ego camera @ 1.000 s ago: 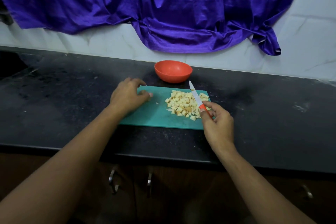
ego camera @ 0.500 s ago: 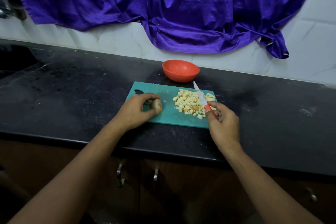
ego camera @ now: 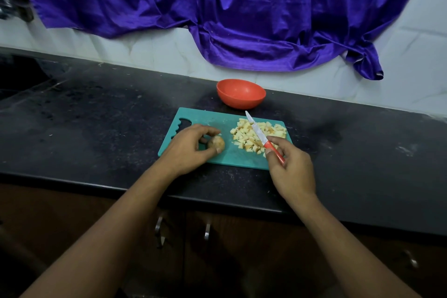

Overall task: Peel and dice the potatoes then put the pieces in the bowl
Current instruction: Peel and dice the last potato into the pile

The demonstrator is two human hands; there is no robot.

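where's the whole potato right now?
Head view: the potato is on the left half of the cutting board, gripped by the left hand, with the diced pile to its right and the right hand holding the knife over that pile.

A creased, glossy purple cloth (ego camera: 217, 7) hangs over a white marble-veined tiled wall (ego camera: 145, 51) behind a speckled black stone tabletop (ego camera: 96, 128), with dark brown wooden cabinet doors (ego camera: 217, 261) and metal handles (ego camera: 206, 232) below, dimly lit.
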